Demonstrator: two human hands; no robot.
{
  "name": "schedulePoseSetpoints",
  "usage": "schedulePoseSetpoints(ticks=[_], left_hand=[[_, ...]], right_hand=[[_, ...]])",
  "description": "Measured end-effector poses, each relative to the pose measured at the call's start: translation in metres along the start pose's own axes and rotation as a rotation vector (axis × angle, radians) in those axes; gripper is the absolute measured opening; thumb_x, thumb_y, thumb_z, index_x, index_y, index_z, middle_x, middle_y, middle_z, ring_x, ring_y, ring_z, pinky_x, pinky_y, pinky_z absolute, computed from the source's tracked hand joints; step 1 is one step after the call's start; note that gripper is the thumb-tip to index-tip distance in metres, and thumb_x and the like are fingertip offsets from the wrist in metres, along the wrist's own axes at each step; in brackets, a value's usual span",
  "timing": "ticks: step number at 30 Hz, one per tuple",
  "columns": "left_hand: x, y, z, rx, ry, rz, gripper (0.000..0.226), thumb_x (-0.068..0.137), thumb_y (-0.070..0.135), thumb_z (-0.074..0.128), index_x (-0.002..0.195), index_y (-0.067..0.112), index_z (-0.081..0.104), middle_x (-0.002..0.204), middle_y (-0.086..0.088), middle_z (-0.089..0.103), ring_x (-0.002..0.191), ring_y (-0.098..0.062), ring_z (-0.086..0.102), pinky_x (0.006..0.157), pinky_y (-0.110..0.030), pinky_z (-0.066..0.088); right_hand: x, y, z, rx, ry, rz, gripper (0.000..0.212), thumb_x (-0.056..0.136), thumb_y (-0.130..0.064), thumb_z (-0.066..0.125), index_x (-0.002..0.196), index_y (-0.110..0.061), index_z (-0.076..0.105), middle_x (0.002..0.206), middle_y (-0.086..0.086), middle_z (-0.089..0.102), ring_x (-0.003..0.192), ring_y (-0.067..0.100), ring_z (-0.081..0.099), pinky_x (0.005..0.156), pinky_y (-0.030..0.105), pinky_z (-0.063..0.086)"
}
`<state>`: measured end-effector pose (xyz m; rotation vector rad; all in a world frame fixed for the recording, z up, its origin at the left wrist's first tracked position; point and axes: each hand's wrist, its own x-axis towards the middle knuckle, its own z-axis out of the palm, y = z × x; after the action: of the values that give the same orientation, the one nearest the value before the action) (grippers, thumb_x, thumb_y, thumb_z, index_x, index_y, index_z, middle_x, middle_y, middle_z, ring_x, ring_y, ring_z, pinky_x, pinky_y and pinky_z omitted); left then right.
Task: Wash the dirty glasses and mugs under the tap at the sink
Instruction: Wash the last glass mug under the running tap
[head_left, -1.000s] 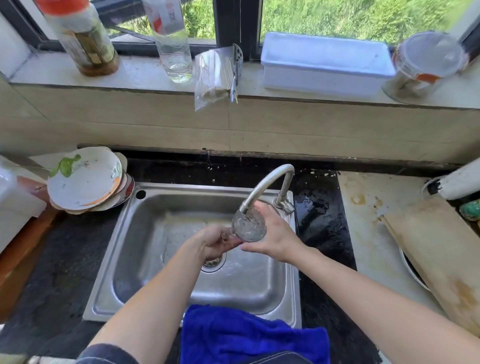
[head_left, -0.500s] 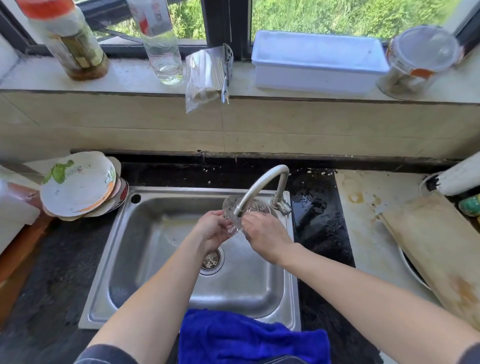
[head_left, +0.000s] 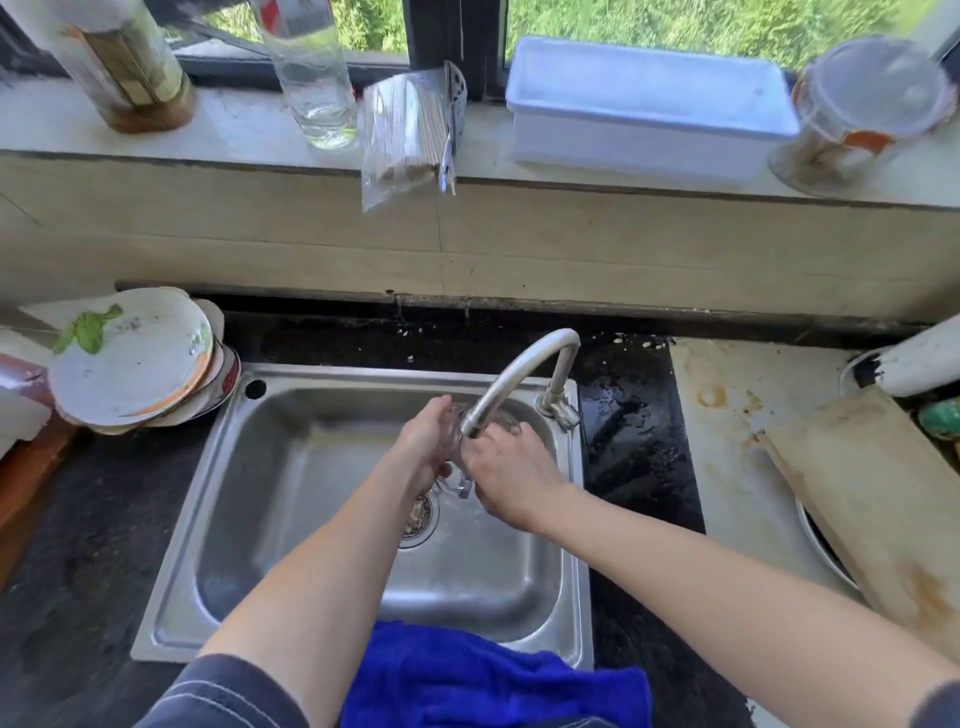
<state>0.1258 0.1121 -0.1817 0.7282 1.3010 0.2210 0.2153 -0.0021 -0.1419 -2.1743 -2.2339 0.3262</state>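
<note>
A clear glass mug (head_left: 457, 475) is held over the steel sink (head_left: 291, 467), right under the mouth of the curved tap (head_left: 524, 369). My left hand (head_left: 428, 444) grips its left side with curled fingers. My right hand (head_left: 511, 475) holds its right side, fingers wrapped round it. Most of the glass is hidden between the two hands; only its lower edge and a bit of rim show. The drain (head_left: 418, 517) lies just below.
A stack of dirty plates (head_left: 130, 364) sits left of the sink. A blue cloth (head_left: 488, 675) hangs over the front edge. A worn board (head_left: 878, 499) lies at the right. Bottles (head_left: 317, 78), a white box (head_left: 644, 104) and a jar (head_left: 857, 114) stand on the sill.
The glass has turned and sunk lower between my hands, from its round face showing under the spout to being mostly covered. My left hand has risen along its side.
</note>
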Motion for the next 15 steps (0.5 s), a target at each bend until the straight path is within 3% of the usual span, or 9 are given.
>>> schedulePoseSetpoints(ticks=[2, 6, 8, 10, 15], left_hand=[[0.001, 0.000, -0.001, -0.092, 0.083, 0.010, 0.029, 0.086, 0.041, 0.057, 0.080, 0.014, 0.064, 0.066, -0.006, 0.061, 0.059, -0.022, 0.051, 0.059, -0.031, 0.036], [0.007, -0.003, -0.020, -0.181, 0.074, -0.006, 0.030, 0.088, 0.042, 0.047, 0.088, 0.014, 0.059, 0.077, -0.007, 0.058, 0.063, -0.021, 0.050, 0.060, -0.030, 0.033], [0.004, -0.006, -0.012, -0.168, 0.070, -0.006, 0.030, 0.087, 0.042, 0.047, 0.092, 0.015, 0.060, 0.079, -0.006, 0.059, 0.063, -0.020, 0.048, 0.057, -0.028, 0.031], [0.001, -0.002, -0.007, -0.126, 0.115, 0.007, 0.028, 0.085, 0.041, 0.051, 0.083, 0.015, 0.060, 0.068, -0.005, 0.057, 0.054, -0.019, 0.045, 0.052, -0.026, 0.029], [0.002, 0.000, -0.027, -0.032, 0.097, -0.024, 0.026, 0.088, 0.039, 0.047, 0.077, 0.017, 0.055, 0.062, -0.004, 0.053, 0.048, -0.018, 0.039, 0.051, -0.026, 0.023]], right_hand=[[0.009, -0.004, 0.002, 0.028, 0.032, 0.002, 0.050, 0.085, -0.007, 0.050, 0.134, -0.015, 0.045, 0.123, 0.007, 0.062, 0.114, 0.028, 0.053, 0.083, 0.045, 0.038], [-0.002, -0.003, 0.005, 0.153, -0.031, -0.103, 0.065, 0.085, -0.005, 0.048, 0.147, -0.017, 0.032, 0.144, 0.007, 0.049, 0.128, 0.026, 0.047, 0.087, 0.044, 0.044], [0.007, -0.008, 0.005, 0.145, -0.045, 0.004, 0.060, 0.083, -0.005, 0.050, 0.141, -0.016, 0.036, 0.131, 0.013, 0.057, 0.115, 0.034, 0.056, 0.080, 0.044, 0.049], [0.013, -0.011, 0.006, 0.196, -0.032, 0.069, 0.053, 0.081, -0.004, 0.051, 0.131, -0.016, 0.038, 0.115, 0.017, 0.062, 0.099, 0.040, 0.062, 0.072, 0.044, 0.051], [-0.009, 0.005, 0.007, 0.196, -0.027, -0.165, 0.066, 0.080, 0.005, 0.050, 0.142, -0.015, 0.044, 0.141, 0.008, 0.053, 0.126, 0.027, 0.052, 0.091, 0.043, 0.051]])
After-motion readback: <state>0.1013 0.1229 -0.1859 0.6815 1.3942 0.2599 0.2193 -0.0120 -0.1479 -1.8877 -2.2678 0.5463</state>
